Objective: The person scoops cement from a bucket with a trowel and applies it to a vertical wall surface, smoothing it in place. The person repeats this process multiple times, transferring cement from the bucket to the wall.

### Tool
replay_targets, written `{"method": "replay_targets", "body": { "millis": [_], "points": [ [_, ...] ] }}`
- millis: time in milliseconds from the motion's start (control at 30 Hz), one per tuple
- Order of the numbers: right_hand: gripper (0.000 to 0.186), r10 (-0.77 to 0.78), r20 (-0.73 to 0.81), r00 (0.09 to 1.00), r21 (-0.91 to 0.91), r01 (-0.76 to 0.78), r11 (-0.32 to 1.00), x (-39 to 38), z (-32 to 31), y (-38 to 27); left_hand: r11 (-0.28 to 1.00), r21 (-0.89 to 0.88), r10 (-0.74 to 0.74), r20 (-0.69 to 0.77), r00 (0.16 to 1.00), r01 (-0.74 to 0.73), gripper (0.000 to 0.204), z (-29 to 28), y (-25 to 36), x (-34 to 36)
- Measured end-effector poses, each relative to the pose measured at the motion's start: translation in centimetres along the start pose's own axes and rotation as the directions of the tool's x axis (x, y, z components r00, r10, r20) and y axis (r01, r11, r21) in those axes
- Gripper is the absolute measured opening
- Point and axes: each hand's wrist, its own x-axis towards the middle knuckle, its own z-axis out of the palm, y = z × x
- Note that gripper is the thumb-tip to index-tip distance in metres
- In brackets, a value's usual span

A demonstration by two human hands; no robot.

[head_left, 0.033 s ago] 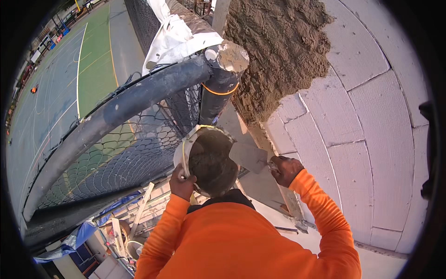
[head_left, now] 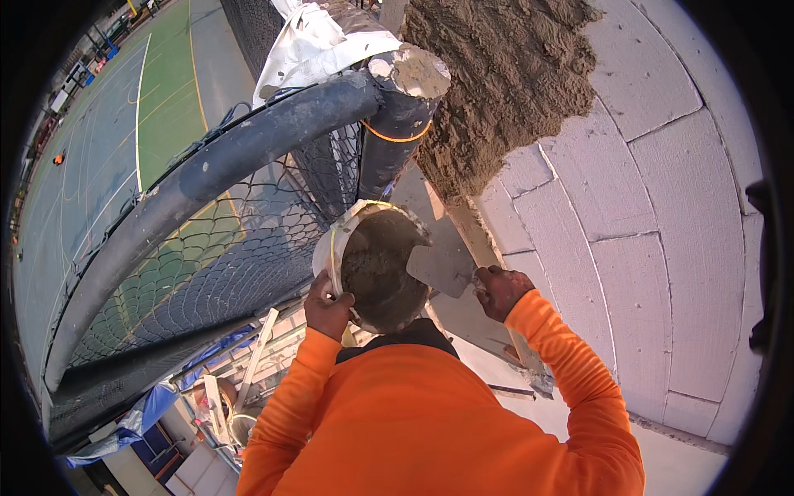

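My left hand grips the rim of a white bucket tilted toward me, with grey mortar inside. My right hand is closed on the handle of a trowel. Its flat blade sits at the bucket's mouth, on the right side. Both arms wear orange sleeves. Just beyond the bucket rises a wall of white blocks. A rough brown mortar coat covers the wall's upper part.
A thick black pipe rail with chain mesh runs on my left and meets a black post capped with mortar. A white sheet hangs over the rail. Far below lie a sports court and a blue tarp.
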Motion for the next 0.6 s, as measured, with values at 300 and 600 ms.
{"method": "replay_targets", "body": {
  "millis": [300,600],
  "points": [
    [0.033,0.012,0.096,0.995,0.156,-0.027,0.987,5.5,14.1,-14.3,0.831,0.296,0.431,0.195,0.881,-0.472,0.038,-3.1,5.0,-6.9],
    [0.036,0.013,-0.058,0.998,0.427,0.013,0.904,-0.1,7.7,-17.1,0.980,0.037,0.192,0.078,0.978,-0.195,0.038,-9.0,3.8,-6.8]
  ]
}}
